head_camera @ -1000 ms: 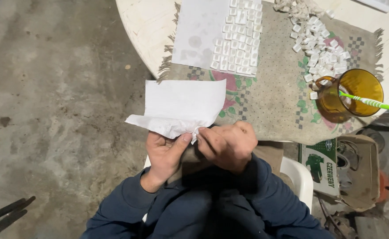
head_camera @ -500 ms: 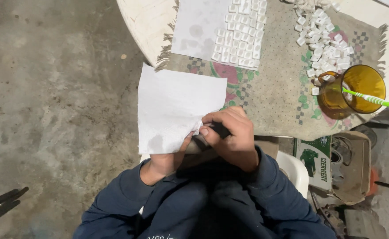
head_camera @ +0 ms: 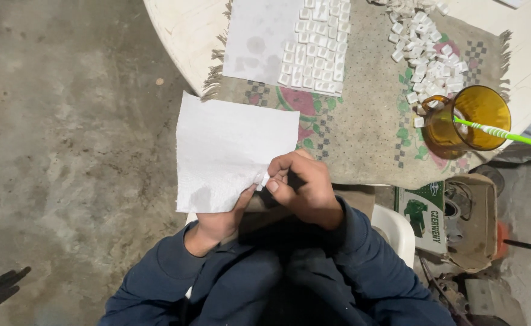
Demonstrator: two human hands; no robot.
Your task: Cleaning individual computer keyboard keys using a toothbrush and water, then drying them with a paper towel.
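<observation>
A white paper towel [head_camera: 229, 148] lies spread flat over my left hand [head_camera: 220, 220], which supports it from below with the thumb on its lower edge. My right hand [head_camera: 305, 184] is curled above my lap, pinching a small white piece [head_camera: 265, 179] against the towel's right edge. On the table ahead, a white sheet [head_camera: 259, 39] carries rows of small white squares [head_camera: 317, 45]. A loose heap of the same white pieces [head_camera: 425, 48] lies further right.
An amber glass mug [head_camera: 468, 121] with a green and white toothbrush [head_camera: 507, 136] in it stands on the patterned cloth [head_camera: 362, 133] of the round white table [head_camera: 181, 30]. A cardboard box [head_camera: 471, 223] sits on the floor at right, beside a white plastic chair [head_camera: 395, 232]. Concrete floor [head_camera: 66, 151] lies to the left.
The paper towel was crumpled between both hands, then unfolded flat. My right hand let go of a dark object and now pinches a small white piece at the towel's edge.
</observation>
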